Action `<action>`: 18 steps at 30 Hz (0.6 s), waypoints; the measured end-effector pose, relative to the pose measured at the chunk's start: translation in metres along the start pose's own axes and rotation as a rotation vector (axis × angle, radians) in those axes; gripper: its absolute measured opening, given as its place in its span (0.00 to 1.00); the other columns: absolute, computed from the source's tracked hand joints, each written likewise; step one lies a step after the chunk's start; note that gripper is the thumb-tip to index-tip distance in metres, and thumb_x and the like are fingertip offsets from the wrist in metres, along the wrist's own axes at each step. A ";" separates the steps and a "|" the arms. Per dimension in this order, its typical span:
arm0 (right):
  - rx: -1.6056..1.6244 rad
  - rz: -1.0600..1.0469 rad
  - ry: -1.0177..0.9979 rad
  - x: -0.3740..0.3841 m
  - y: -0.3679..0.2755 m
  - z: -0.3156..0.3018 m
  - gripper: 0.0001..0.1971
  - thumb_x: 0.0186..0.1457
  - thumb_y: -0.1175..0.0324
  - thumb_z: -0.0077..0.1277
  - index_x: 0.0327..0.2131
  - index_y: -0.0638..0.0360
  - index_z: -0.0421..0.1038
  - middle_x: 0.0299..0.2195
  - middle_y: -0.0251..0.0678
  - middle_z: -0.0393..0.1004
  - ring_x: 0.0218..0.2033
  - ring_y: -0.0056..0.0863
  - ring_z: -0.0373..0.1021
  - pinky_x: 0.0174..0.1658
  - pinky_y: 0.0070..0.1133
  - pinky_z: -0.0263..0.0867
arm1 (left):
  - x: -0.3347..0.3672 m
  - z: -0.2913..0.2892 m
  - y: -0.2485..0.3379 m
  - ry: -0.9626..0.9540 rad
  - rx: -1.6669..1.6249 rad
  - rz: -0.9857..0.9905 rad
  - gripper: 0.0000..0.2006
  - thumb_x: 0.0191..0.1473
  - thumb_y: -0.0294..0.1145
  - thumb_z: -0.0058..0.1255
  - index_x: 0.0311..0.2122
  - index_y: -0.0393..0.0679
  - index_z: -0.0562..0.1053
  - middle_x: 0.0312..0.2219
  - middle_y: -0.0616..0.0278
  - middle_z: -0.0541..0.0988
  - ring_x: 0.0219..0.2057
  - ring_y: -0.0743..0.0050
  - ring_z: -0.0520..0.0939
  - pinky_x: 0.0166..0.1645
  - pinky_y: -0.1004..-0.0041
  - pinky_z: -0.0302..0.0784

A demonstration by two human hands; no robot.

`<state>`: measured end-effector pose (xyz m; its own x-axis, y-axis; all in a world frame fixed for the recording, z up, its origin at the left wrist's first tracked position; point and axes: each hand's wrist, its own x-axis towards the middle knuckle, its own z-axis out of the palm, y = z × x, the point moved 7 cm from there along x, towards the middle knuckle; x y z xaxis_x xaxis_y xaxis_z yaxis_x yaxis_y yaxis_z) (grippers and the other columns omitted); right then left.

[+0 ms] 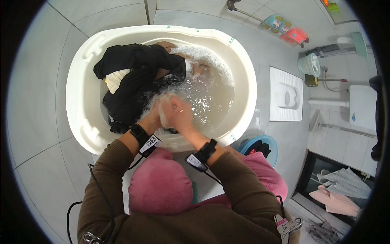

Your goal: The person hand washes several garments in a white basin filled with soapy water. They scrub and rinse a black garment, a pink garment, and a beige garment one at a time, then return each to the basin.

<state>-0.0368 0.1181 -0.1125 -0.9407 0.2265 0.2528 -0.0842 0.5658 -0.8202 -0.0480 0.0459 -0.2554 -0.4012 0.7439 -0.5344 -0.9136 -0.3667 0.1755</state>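
A white plastic tub (243, 73) holds cloudy, sudsy water (215, 91). My right hand (180, 114) is closed over a small pale, wet cloth (163, 112), just above the water near the tub's front side. Pressed against the same cloth from the left is my left hand (152, 117), its fingers closed and partly hidden. Both hands are slightly blurred. Black wet clothing (132, 61) fills the tub's left half, partly out of the water. A cream-coloured piece of fabric (117, 80) shows among the black folds.
By my right knee stands a blue basin (273, 156) with dark clothing inside. A white squat toilet (286, 95) is set in the floor to the right. Towels (345, 183) hang at the lower right, and a small bucket (308, 65) is by the right wall.
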 end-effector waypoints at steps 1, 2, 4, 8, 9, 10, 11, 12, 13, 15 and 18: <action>-0.097 -0.074 0.078 0.009 0.007 -0.002 0.14 0.53 0.63 0.58 0.22 0.62 0.69 0.19 0.41 0.67 0.21 0.35 0.64 0.27 0.30 0.63 | -0.003 -0.007 -0.002 0.243 0.036 0.055 0.18 0.66 0.48 0.41 0.46 0.44 0.73 0.41 0.61 0.80 0.39 0.64 0.82 0.43 0.64 0.80; -0.047 0.202 0.010 0.016 0.043 0.000 0.15 0.54 0.57 0.56 0.23 0.59 0.70 0.23 0.43 0.71 0.26 0.44 0.68 0.31 0.34 0.65 | -0.002 0.008 -0.003 0.203 0.135 0.107 0.17 0.66 0.46 0.41 0.47 0.44 0.73 0.42 0.61 0.79 0.39 0.64 0.82 0.44 0.64 0.80; -0.100 0.463 -0.090 0.017 0.098 -0.011 0.18 0.55 0.50 0.53 0.25 0.57 0.73 0.27 0.47 0.76 0.31 0.52 0.72 0.35 0.38 0.68 | -0.005 0.030 -0.009 0.186 0.266 0.116 0.15 0.66 0.42 0.42 0.49 0.44 0.71 0.43 0.62 0.79 0.39 0.65 0.82 0.44 0.65 0.80; -0.315 0.645 -0.180 0.014 0.172 -0.044 0.21 0.57 0.45 0.48 0.32 0.55 0.75 0.30 0.49 0.77 0.36 0.51 0.74 0.42 0.38 0.69 | -0.009 0.037 0.008 0.290 0.346 0.196 0.16 0.67 0.39 0.39 0.54 0.44 0.68 0.51 0.59 0.74 0.49 0.65 0.78 0.55 0.65 0.75; -0.347 0.728 -0.171 0.010 0.190 -0.056 0.23 0.57 0.43 0.48 0.36 0.54 0.75 0.33 0.51 0.78 0.38 0.51 0.74 0.45 0.38 0.69 | -0.012 0.030 0.015 0.333 0.455 0.201 0.16 0.67 0.40 0.38 0.55 0.44 0.67 0.53 0.57 0.71 0.52 0.64 0.76 0.57 0.65 0.73; -0.454 0.685 -0.086 0.009 0.200 -0.073 0.25 0.57 0.42 0.47 0.41 0.55 0.74 0.37 0.54 0.77 0.42 0.52 0.73 0.48 0.37 0.68 | -0.016 0.020 0.024 0.381 0.568 0.208 0.17 0.68 0.40 0.38 0.56 0.44 0.66 0.56 0.56 0.69 0.55 0.63 0.73 0.58 0.64 0.72; -0.550 0.645 -0.005 0.003 0.207 -0.088 0.28 0.57 0.40 0.46 0.45 0.56 0.72 0.41 0.56 0.75 0.45 0.53 0.72 0.50 0.37 0.67 | -0.018 0.008 0.027 0.372 0.473 0.154 0.21 0.67 0.45 0.38 0.59 0.45 0.63 0.61 0.55 0.62 0.59 0.60 0.69 0.61 0.60 0.67; -0.654 0.619 0.080 -0.003 0.212 -0.097 0.31 0.57 0.39 0.45 0.49 0.57 0.71 0.46 0.59 0.74 0.48 0.53 0.71 0.53 0.36 0.66 | -0.019 -0.004 0.026 0.346 0.220 0.063 0.25 0.67 0.49 0.38 0.62 0.45 0.60 0.65 0.55 0.55 0.62 0.57 0.65 0.64 0.56 0.63; -0.597 0.650 0.030 -0.009 0.223 -0.088 0.33 0.57 0.38 0.45 0.53 0.59 0.68 0.49 0.60 0.71 0.52 0.55 0.68 0.55 0.36 0.65 | -0.019 -0.012 0.024 0.334 0.195 0.016 0.28 0.66 0.53 0.38 0.63 0.46 0.59 0.65 0.55 0.55 0.62 0.56 0.65 0.64 0.54 0.62; -0.517 0.753 -0.052 -0.020 0.238 -0.070 0.39 0.57 0.38 0.45 0.59 0.64 0.62 0.56 0.64 0.64 0.58 0.57 0.63 0.59 0.34 0.62 | -0.020 -0.031 0.018 0.414 0.135 -0.097 0.33 0.64 0.59 0.38 0.65 0.47 0.56 0.66 0.54 0.55 0.61 0.53 0.66 0.64 0.49 0.59; 0.070 0.998 -0.189 -0.045 0.228 -0.011 0.41 0.53 0.44 0.58 0.61 0.65 0.61 0.52 0.52 0.72 0.53 0.36 0.69 0.54 0.30 0.65 | -0.010 -0.035 0.009 0.388 0.193 -0.140 0.37 0.60 0.66 0.38 0.64 0.47 0.57 0.64 0.52 0.60 0.61 0.50 0.66 0.63 0.44 0.59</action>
<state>-0.0095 0.2455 -0.3051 -0.6279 0.4372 -0.6438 0.7543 0.1380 -0.6419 -0.0504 0.0155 -0.2779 -0.2528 0.5013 -0.8275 -0.9675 -0.1394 0.2111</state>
